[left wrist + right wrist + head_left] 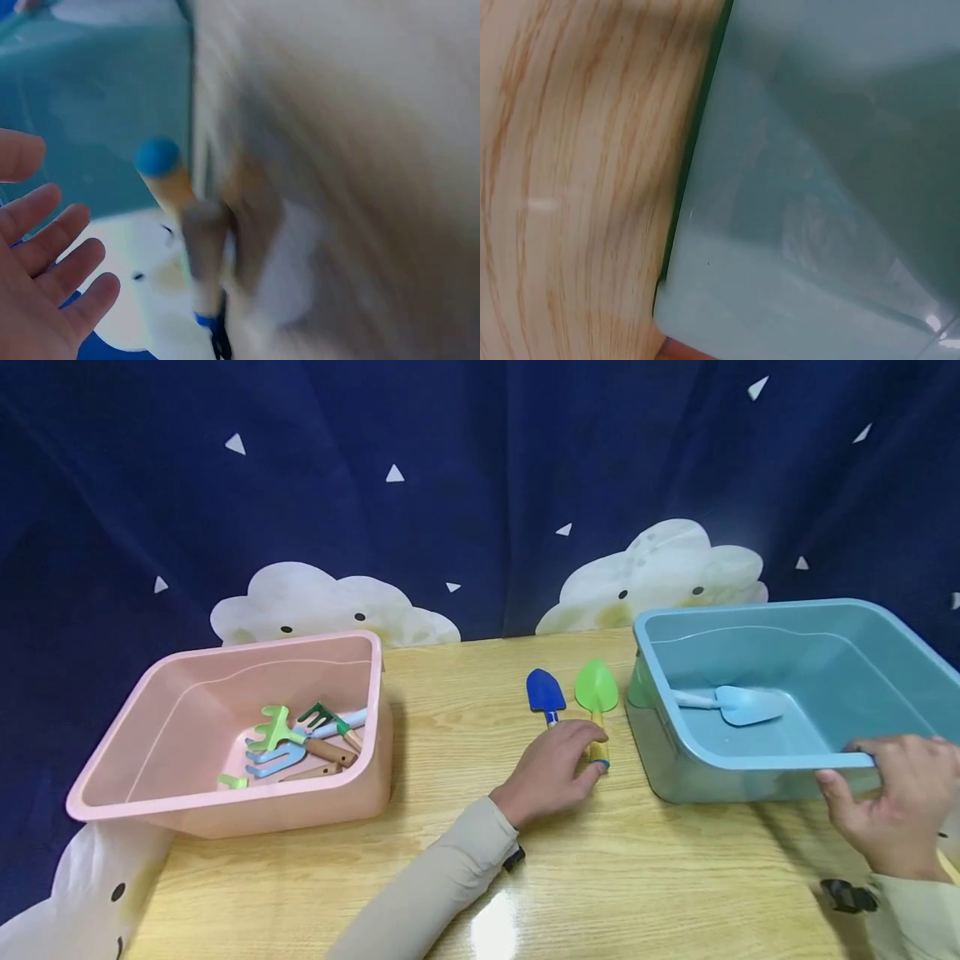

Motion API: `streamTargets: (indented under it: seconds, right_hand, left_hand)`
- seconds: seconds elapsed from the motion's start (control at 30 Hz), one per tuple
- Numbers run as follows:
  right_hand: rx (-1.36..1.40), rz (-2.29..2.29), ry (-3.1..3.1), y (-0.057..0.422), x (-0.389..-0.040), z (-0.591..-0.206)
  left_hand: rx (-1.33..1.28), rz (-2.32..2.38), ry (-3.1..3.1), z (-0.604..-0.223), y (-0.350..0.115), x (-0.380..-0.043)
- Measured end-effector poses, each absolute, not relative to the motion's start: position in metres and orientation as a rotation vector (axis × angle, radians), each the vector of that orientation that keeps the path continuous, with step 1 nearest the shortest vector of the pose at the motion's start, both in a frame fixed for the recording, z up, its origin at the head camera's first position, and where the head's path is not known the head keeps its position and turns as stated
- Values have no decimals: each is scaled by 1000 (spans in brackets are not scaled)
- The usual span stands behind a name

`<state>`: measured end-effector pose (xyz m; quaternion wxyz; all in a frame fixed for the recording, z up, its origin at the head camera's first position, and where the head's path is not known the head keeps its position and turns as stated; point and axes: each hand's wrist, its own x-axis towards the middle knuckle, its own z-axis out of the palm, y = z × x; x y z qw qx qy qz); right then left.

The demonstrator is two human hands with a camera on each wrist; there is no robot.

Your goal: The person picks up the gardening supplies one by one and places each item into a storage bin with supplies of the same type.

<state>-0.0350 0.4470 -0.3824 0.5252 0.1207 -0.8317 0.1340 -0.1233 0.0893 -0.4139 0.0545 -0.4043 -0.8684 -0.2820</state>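
Note:
My left hand (553,770) hovers over the wooden handle (597,752) of a light green toy trowel (597,685) on the table. In the left wrist view the fingers (56,251) are spread, apart from the blue-tipped handle (171,180). Beside it lies a dark blue trowel (545,691), its handle mostly hidden by the hand. With my right hand (900,797) I grip the front rim of a blue tub (757,761), fingers over the edge and thumb outside. A pale blue trowel (750,705) lies inside that tub. The right wrist view shows only the tub's outer wall (795,225) and tabletop.
A pink tub (232,806) stands at the left, holding several toy garden tools, among them a green rake (275,729) and a blue fork (279,760). The wooden table (457,727) lies between the tubs. A dark blue curtain (450,510) hangs behind.

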Motion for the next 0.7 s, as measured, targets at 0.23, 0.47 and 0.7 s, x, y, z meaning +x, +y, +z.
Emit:
streamTargets:
  seconds: [0.23, 0.47, 0.7]
  right_hand:
    - [278, 341, -1967, 446, -35, -383]
    - [275, 378, -1933, 440, -37, -381]
    - [295, 449, -1921, 438, -35, -375]
  left_hand:
    - [-1151, -798, -2777, -427, 84, -150]
    - [-1096, -836, -2828, -430, 76, -164]
    - [-1026, -798, -2872, -428, 71, -172]
